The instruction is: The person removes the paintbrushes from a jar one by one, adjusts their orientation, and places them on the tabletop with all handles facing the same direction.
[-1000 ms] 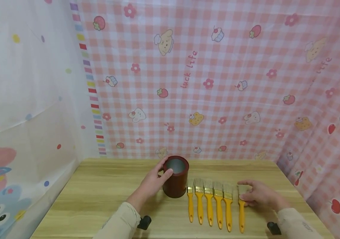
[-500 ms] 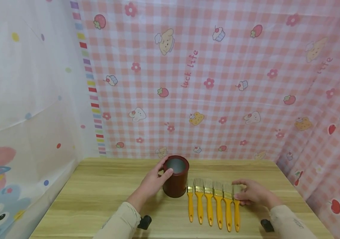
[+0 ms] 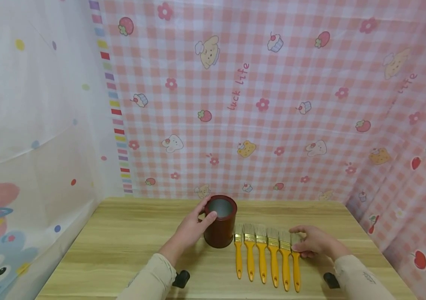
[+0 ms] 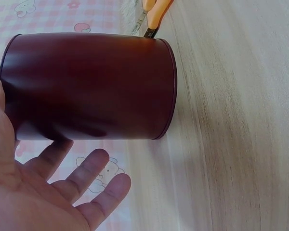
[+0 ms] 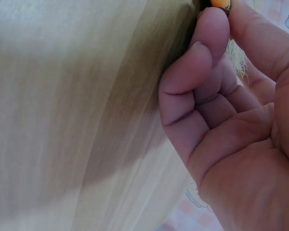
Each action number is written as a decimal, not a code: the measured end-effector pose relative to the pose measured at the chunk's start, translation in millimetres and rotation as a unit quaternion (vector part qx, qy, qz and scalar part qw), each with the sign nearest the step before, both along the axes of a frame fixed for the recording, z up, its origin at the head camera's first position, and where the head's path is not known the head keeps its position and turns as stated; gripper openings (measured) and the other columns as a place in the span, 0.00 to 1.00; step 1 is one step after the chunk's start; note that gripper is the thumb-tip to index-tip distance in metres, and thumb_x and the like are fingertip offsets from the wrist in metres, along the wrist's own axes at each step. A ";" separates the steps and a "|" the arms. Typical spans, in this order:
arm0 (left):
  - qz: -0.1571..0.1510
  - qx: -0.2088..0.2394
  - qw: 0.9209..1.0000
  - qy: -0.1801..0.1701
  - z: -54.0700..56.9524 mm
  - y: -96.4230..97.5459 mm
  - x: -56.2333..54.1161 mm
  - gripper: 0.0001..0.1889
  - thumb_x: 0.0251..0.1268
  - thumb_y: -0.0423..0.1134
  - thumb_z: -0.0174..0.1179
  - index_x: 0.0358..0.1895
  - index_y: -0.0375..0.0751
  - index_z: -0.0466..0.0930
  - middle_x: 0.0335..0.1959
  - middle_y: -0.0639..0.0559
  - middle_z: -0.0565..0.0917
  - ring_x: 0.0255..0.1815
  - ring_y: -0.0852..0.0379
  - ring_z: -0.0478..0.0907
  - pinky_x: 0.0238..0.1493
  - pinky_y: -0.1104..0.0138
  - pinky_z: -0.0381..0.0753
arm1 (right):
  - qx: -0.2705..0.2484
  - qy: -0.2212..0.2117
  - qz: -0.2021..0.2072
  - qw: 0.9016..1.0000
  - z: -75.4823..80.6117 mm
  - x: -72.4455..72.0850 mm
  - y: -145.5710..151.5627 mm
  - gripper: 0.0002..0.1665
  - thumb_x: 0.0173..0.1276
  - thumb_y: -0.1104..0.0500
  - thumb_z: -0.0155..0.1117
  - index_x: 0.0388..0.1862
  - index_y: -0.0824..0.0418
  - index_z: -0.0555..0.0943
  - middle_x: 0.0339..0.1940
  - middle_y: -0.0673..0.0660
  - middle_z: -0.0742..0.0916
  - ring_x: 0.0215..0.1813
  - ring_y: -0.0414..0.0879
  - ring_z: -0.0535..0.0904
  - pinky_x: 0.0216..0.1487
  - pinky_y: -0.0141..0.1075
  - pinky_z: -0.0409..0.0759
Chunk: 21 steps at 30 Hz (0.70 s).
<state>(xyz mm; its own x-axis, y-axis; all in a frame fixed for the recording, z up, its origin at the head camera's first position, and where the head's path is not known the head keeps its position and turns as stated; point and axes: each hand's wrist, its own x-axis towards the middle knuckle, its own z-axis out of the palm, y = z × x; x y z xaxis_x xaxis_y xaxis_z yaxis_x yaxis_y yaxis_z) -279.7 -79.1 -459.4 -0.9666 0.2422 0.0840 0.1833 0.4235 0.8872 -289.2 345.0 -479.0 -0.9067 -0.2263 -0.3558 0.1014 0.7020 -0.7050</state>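
A dark red-brown cylindrical cup (image 3: 220, 229) stands upright on the table, its open top showing a grey inside. My left hand (image 3: 194, 225) holds it near the rim, thumb in front; in the left wrist view the other fingers (image 4: 89, 168) spread along its side. Right of the cup lies a row of several flat paintbrushes (image 3: 261, 254) with yellow handles, bristles pointing away from me. The paintbrush (image 3: 297, 271) at the right end is pinched near its metal band by my right hand (image 3: 315, 241). In the right wrist view that hand's lower fingers are curled close to the wood.
The wooden table (image 3: 130, 250) ends at a pink checked cloth (image 3: 272, 146) hanging behind it. A white printed cloth (image 3: 48, 125) hangs on the left. Small black devices (image 3: 181, 279) sit beside both wrists.
My right hand has slid the end paintbrush left until it lies close beside the others in the row. The left hand and the cup have stayed in place.
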 end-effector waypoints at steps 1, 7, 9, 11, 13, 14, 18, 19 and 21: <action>0.000 0.000 1.000 -0.001 -0.1 0.0 -0.2 0.36 0.82 0.64 0.54 0.86 0.76 0.52 0.83 0.42 0.68 0.82 0.36 0.69 0.74 0.36 0.74 | 0.001 0.001 0.000 1.000 0.2 0.0 -0.3 0.38 0.73 0.61 0.74 0.78 0.69 0.71 0.19 0.55 0.84 0.22 0.45 0.77 0.26 0.36 0.76; 0.001 0.000 1.000 0.002 -2.0 -0.5 -1.8 0.36 0.82 0.64 0.54 0.86 0.75 0.52 0.83 0.42 0.69 0.81 0.36 0.69 0.74 0.36 0.75 | 0.015 0.009 0.002 1.000 1.6 -0.2 -1.7 0.38 0.73 0.62 0.74 0.78 0.69 0.72 0.20 0.58 0.86 0.23 0.46 0.79 0.27 0.38 0.77; 0.001 0.000 1.000 0.003 -2.7 -0.5 -2.5 0.36 0.82 0.64 0.54 0.86 0.75 0.52 0.83 0.42 0.69 0.81 0.36 0.69 0.74 0.36 0.75 | 0.018 0.008 0.003 1.000 1.8 -0.4 -1.8 0.38 0.73 0.62 0.74 0.78 0.69 0.72 0.21 0.58 0.87 0.23 0.46 0.79 0.27 0.38 0.78; 0.003 0.001 1.000 0.003 -2.9 -0.3 -3.0 0.36 0.82 0.64 0.54 0.86 0.75 0.52 0.83 0.42 0.69 0.81 0.36 0.70 0.74 0.37 0.75 | 0.019 0.007 0.002 1.000 2.3 -0.3 -2.1 0.38 0.73 0.62 0.74 0.78 0.69 0.72 0.21 0.58 0.87 0.24 0.46 0.79 0.27 0.38 0.78; 0.002 0.001 1.000 0.004 -3.0 -0.2 -3.1 0.35 0.82 0.64 0.54 0.86 0.75 0.53 0.83 0.42 0.69 0.81 0.36 0.69 0.74 0.37 0.75 | 0.020 0.006 0.003 1.000 3.1 0.1 -2.3 0.38 0.73 0.62 0.74 0.78 0.69 0.72 0.21 0.58 0.87 0.24 0.47 0.79 0.27 0.38 0.78; 0.002 0.001 1.000 0.002 -3.0 0.0 -3.0 0.35 0.82 0.64 0.54 0.86 0.76 0.53 0.83 0.43 0.69 0.82 0.37 0.69 0.74 0.37 0.75 | 0.019 0.006 0.003 1.000 3.5 0.3 -2.4 0.38 0.73 0.62 0.74 0.78 0.69 0.72 0.21 0.58 0.87 0.24 0.47 0.79 0.28 0.38 0.78; 0.004 0.001 1.000 -0.003 -2.4 0.5 -2.5 0.35 0.82 0.64 0.54 0.86 0.77 0.52 0.83 0.44 0.69 0.83 0.38 0.68 0.75 0.37 0.74 | 0.018 0.003 0.003 1.000 4.9 1.1 -2.8 0.38 0.73 0.62 0.74 0.78 0.69 0.71 0.21 0.58 0.86 0.24 0.46 0.79 0.28 0.38 0.77; 0.005 0.002 1.000 -0.006 -2.4 0.6 -2.5 0.35 0.81 0.65 0.54 0.85 0.78 0.52 0.83 0.45 0.69 0.83 0.39 0.67 0.75 0.37 0.74 | 0.018 0.002 0.002 1.000 5.1 1.3 -2.9 0.38 0.73 0.62 0.74 0.78 0.69 0.71 0.21 0.58 0.86 0.24 0.46 0.79 0.28 0.38 0.76; 0.004 0.001 1.000 -0.001 -2.3 0.3 -2.2 0.35 0.82 0.64 0.54 0.86 0.77 0.52 0.83 0.44 0.69 0.83 0.38 0.67 0.75 0.37 0.74 | 0.019 0.002 0.001 1.000 5.5 1.6 -3.1 0.38 0.73 0.62 0.74 0.78 0.68 0.72 0.20 0.57 0.86 0.24 0.46 0.78 0.27 0.38 0.76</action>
